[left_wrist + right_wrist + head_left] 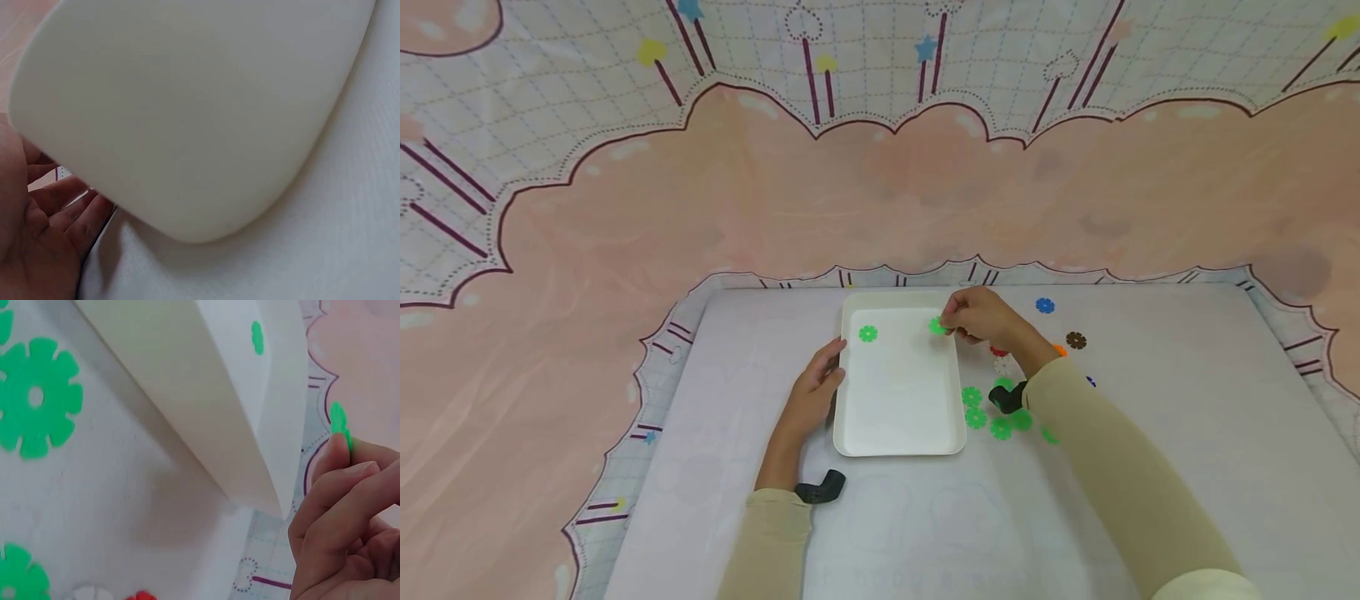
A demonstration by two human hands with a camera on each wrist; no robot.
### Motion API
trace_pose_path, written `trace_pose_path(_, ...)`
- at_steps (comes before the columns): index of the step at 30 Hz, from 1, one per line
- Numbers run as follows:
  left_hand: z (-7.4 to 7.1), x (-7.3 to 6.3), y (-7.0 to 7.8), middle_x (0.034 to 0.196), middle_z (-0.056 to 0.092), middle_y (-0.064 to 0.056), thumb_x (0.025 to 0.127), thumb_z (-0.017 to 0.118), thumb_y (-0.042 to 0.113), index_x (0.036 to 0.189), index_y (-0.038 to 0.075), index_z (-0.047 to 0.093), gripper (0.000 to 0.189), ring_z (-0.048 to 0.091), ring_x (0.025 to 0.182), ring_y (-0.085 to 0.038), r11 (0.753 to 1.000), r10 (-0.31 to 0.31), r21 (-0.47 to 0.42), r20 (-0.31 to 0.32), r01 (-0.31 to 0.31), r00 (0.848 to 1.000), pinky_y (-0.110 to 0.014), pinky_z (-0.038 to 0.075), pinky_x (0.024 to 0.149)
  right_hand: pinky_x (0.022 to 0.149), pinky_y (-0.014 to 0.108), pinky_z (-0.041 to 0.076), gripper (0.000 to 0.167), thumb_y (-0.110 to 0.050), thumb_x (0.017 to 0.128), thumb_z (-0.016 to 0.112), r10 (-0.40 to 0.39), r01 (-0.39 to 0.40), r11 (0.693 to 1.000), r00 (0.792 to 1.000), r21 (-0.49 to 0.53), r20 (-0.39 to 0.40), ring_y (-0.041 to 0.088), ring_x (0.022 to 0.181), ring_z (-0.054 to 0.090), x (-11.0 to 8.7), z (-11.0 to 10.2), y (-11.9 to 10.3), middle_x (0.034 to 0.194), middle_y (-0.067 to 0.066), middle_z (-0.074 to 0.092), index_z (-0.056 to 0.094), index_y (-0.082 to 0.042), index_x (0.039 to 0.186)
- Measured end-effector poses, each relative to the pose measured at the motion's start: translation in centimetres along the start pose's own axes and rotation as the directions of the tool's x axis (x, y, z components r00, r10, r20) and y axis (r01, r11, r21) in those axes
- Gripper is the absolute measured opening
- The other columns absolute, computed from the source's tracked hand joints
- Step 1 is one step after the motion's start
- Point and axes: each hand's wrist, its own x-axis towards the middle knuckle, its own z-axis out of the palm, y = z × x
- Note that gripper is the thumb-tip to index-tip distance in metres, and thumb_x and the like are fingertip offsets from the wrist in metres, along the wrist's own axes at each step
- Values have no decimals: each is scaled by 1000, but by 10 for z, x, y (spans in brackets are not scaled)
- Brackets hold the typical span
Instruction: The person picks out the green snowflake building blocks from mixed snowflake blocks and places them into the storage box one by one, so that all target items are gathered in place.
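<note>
My right hand point(981, 317) pinches a green notched disc point(339, 422) between thumb and fingertips, above the far right corner of the white tray point(898, 408). In the right wrist view the disc stands on edge in the pinch. A second green disc point(868, 333) lies inside the tray near its far left. The left hand point(811, 390) rests against the tray's left side, thumb and fingers apart at the rim. From the left wrist, the fingers point(62, 206) show loosely bent beside the tray wall, partly hidden by it.
Right of the tray lie several green discs point(1001, 428), some hidden under the right wrist. Farther back are a blue disc point(1045, 306), a brown disc point(1076, 340), and partly covered orange point(1060, 350) and red ones point(998, 351). A patterned cloth point(850, 200) hangs behind the white table point(895, 525).
</note>
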Motion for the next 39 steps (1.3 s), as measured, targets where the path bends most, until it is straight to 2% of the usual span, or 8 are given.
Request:
trace_pose_path(5, -1, 8, -20, 168, 29, -9, 106, 46, 5, 157, 8, 39, 51, 30, 154, -30, 1000, 0, 10, -5, 0, 1000, -51, 29, 125, 56, 22, 47, 13, -15, 98, 67, 5, -5, 999, 1000, 50, -5, 17, 63, 51, 4, 11, -2, 91, 13, 67, 63, -2, 100)
trace_pose_path(9, -2, 9, -26, 167, 32, -5, 106, 48, 7, 155, 12, 42, 50, 32, 154, -28, 1000, 16, 0, -11, -16, 1000, -51, 30, 124, 55, 21, 48, 13, -15, 98, 67, 13, -13, 997, 1000, 80, -7, 15, 60, 52, 7, 19, -3, 92, 17, 67, 63, -3, 100)
trace_pose_path(14, -2, 8, -26, 166, 34, -3, 106, 49, 9, 154, 14, 44, 49, 34, 153, -27, 1000, 30, -5, -15, -30, 999, -51, 32, 123, 55, 21, 49, 11, -12, 97, 68, 16, -15, 995, 1000, 98, -14, 14, 59, 53, 9, 28, -7, 96, 21, 68, 63, -2, 99)
trace_pose_path(20, -1, 6, -24, 165, 35, -2, 106, 49, 10, 154, 14, 45, 48, 35, 153, -27, 1000, 30, 4, -20, -30, 999, -51, 33, 123, 56, 22, 52, 10, -10, 96, 69, 8, -4, 994, 999, 114, -35, 12, 58, 54, 14, 38, -11, 85, 11, 67, 63, -1, 98)
trace_pose_path(30, -2, 7, -25, 166, 35, -2, 107, 50, 11, 154, 14, 44, 48, 34, 153, -27, 999, 37, -5, -15, -37, 999, -51, 30, 124, 61, 23, 59, 14, -11, 96, 72, 81, -70, 991, 992, 118, -95, 10, 58, 61, 24, 55, -16, 79, 6, 64, 64, 0, 100)
trace_pose_path(31, -2, 7, -25, 166, 34, -1, 107, 49, 11, 155, 14, 44, 49, 33, 154, -26, 999, 31, -6, -15, -31, 999, -50, 30, 124, 61, 23, 59, 14, -12, 96, 72, 91, -78, 990, 991, 121, -103, 10, 58, 62, 24, 57, -17, 79, 6, 64, 64, 0, 100)
trace_pose_path(36, -1, -1, -1, 167, 31, -5, 107, 47, 8, 156, 9, 41, 50, 30, 155, -28, 1000, -20, -5, -6, 20, 1000, -49, 27, 126, 60, 22, 59, 14, -11, 95, 73, 110, -90, 986, 983, 138, -145, 9, 57, 62, 29, 66, -17, 77, 6, 65, 65, 0, 98)
trace_pose_path(39, 0, -3, 8, 167, 31, -9, 106, 47, 6, 156, 5, 40, 50, 30, 155, -31, 1000, -23, -8, 0, 23, 1000, -50, 27, 126, 59, 22, 58, 14, -12, 94, 74, 105, -85, 989, 978, 118, -178, 9, 56, 63, 33, 71, -15, 74, 4, 65, 65, -1, 95)
